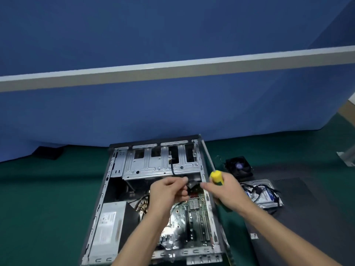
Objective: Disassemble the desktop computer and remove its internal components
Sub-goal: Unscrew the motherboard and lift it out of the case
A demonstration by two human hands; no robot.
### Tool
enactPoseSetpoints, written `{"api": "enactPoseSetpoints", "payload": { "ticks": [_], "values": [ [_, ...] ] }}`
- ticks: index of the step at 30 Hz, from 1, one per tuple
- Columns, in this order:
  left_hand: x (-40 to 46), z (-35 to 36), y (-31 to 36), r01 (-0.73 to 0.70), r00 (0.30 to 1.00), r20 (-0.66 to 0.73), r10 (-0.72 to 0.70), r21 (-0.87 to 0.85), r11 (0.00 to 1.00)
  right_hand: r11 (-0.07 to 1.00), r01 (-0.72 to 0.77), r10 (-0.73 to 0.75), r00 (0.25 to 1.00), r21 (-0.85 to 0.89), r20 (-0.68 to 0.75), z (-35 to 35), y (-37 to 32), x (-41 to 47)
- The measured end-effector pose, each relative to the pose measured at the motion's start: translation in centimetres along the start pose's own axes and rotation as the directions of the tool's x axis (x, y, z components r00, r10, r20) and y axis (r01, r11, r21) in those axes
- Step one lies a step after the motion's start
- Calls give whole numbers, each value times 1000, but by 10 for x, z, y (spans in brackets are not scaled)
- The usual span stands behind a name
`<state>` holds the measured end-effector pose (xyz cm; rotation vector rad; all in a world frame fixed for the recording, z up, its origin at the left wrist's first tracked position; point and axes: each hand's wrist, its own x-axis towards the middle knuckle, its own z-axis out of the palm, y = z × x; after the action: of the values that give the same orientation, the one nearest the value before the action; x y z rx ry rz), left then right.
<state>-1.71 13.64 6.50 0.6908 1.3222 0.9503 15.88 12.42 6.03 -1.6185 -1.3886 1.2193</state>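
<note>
An open desktop case lies flat on a green mat, with its metal drive cage at the far end. The green motherboard shows inside, and a grey power supply sits at the near left. Over the board, my left hand pinches a black cable connector hanging from a black cable. My right hand grips a screwdriver with a yellow and green handle; its metal shaft points up and away along the case's right wall, and the fingers reach toward the connector.
To the right of the case lie a black cooler fan, a hard drive with cables on top, and a dark side panel. A blue partition wall stands close behind. Another dark object lies at the far left.
</note>
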Motion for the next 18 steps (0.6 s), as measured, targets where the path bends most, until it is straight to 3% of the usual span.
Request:
{"api": "enactPoseSetpoints", "payload": {
  "ticks": [4,9,18],
  "values": [
    [-10,44,-3,8,998,59,-11,49,999,983,86,-92,995,161,27,-18,5,-1],
    [-15,81,-13,39,999,-16,-39,21,999,968,32,-34,999,250,1,-35,20,-8],
    [-23,115,-32,119,986,-116,-120,-9,993,999,2,2,994,34,-112,-41,45,-11]
  ]
}}
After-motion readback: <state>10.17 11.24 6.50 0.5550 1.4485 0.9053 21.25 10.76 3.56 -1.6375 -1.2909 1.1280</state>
